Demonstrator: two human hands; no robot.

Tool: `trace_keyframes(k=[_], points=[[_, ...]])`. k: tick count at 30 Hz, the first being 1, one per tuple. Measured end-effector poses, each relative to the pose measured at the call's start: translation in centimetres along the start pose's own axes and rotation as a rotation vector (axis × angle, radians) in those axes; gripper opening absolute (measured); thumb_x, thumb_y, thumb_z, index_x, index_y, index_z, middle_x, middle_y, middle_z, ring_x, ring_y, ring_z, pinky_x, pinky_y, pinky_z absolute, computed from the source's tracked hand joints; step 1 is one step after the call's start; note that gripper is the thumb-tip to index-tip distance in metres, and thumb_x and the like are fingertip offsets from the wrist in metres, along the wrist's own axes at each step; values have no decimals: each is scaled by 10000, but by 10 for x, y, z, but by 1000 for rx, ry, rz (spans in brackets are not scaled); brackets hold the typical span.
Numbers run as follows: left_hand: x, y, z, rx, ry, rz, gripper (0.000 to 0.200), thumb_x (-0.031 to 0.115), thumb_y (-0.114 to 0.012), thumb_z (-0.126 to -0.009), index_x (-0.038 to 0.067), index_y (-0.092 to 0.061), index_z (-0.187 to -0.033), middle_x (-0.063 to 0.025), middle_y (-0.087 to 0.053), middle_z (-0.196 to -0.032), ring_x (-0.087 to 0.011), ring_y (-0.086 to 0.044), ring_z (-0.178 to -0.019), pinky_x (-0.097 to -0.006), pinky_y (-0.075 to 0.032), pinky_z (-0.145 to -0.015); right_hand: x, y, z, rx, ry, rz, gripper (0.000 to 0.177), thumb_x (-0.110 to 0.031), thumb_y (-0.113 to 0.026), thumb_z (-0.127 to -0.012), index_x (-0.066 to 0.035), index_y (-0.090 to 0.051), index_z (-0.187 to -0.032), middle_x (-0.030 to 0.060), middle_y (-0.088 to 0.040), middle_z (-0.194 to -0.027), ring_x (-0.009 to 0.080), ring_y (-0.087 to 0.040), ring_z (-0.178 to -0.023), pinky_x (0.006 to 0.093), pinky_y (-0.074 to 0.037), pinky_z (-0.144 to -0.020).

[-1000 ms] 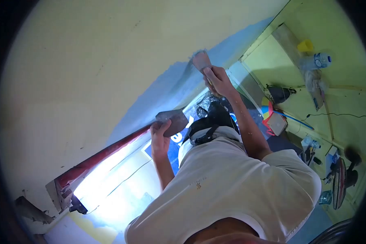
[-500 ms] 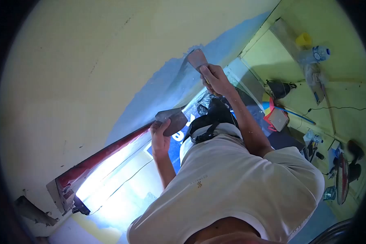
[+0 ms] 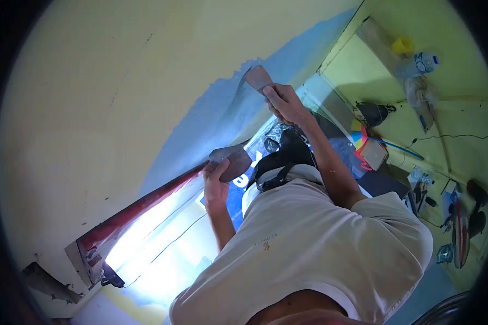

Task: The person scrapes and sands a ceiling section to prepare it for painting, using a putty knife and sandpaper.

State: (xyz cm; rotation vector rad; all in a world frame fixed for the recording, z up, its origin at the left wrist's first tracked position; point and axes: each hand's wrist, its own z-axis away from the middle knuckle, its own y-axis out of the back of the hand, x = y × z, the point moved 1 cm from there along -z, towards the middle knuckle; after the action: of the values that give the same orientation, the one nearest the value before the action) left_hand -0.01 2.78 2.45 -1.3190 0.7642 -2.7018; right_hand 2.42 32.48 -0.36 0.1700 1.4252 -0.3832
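On the yellow wall point(image 3: 92, 108), at the edge of a blue-grey patch point(image 3: 211, 124), I see the right hand point(image 3: 287, 104) closed around a putty knife point(image 3: 257, 78), its blade against the surface. Lower down, the left hand point(image 3: 216, 184) grips a 2nd, wider scraper point(image 3: 232, 161) just beside a red strip point(image 3: 141, 208).

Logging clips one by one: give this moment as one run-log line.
left hand: holds trowel | right hand: holds putty knife against blue wall patch
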Motion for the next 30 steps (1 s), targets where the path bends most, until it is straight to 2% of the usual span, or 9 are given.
trace_keyframes(k=[6,9,12,15,18,19,23,26,30], points=[[0,-1,2,7,-8,15,214,-33,-651,-849,-36,-633,-1062,-137,-686,-1044,-224,-684,-943,-341,-550,-857,-28,2,-8,-81,95,-14,463,-389,-457,-1026,14,-560,-821,-16,-460,-505,65,-410,-362,248,-303,-348],[2,-2,5,52,-24,25,228,-36,-653,-846,-38,-625,-1072,-135,-684,-1052,-223,-683,-940,-345,-551,-855,-15,5,-4,-44,-22,-91,473,-410,-462,-1022,6,-559,-818,-13,-459,-508,66,-411,-365,244,-313,-345],[0,2,5,75,-24,6,230,-36,-650,-848,-42,-620,-1076,-135,-682,-1054,-225,-683,-946,-352,-550,-859,-28,-6,-10,-96,52,-78,485,-455,-463,-1016,-19,-511,-807,-5,-434,-502,77,-392,-349,246,-333,-338],[1,4,5,51,-16,14,216,-35,-647,-852,-43,-623,-1067,-134,-684,-1042,-227,-684,-939,-355,-549,-859,-19,3,-5,-73,-13,-77,475,-445,-477,-1013,-9,-518,-829,-3,-438,-524,72,-395,-365,243,-336,-338],[4,-1,3,49,-19,-2,205,-35,-643,-854,-43,-626,-1058,-135,-686,-1029,-227,-686,-936,-354,-547,-863,-28,-5,-5,-11,25,-133,485,-436,-472,-1015,6,-553,-830,-8,-449,-509,70,-412,-360,240,-325,-343],[3,0,1,29,-14,4,203,-37,-640,-854,-43,-627,-1057,-137,-686,-1026,-227,-687,-935,-354,-547,-865,-29,-9,-10,-75,87,-139,492,-442,-471,-1014,7,-552,-831,-7,-444,-504,68,-403,-360,244,-327,-342],[3,9,1,37,-10,14,212,-42,-640,-850,-46,-626,-1061,-142,-685,-1028,-233,-687,-940,-359,-548,-871,-8,0,-7,-54,-2,-124,473,-429,-454,-1025,-7,-519,-822,6,-439,-537,75,-397,-376,242,-330,-331],[3,11,-4,17,-7,2,225,-36,-648,-850,-51,-622,-1073,-145,-684,-1039,-233,-685,-948,-355,-548,-872,-32,-14,-6,-70,37,-165,479,-446,-454,-1022,-18,-514,-816,9,-444,-523,77,-399,-370,240,-334,-331],[2,10,6,71,-38,6,230,-31,-649,-855,-55,-621,-1081,-147,-683,-1052,-237,-682,-962,-353,-549,-875,-12,-3,-8,-33,3,-160,494,-466,-470,-1011,-17,-518,-808,12,-459,-519,85,-417,-364,254,-344,-328]])
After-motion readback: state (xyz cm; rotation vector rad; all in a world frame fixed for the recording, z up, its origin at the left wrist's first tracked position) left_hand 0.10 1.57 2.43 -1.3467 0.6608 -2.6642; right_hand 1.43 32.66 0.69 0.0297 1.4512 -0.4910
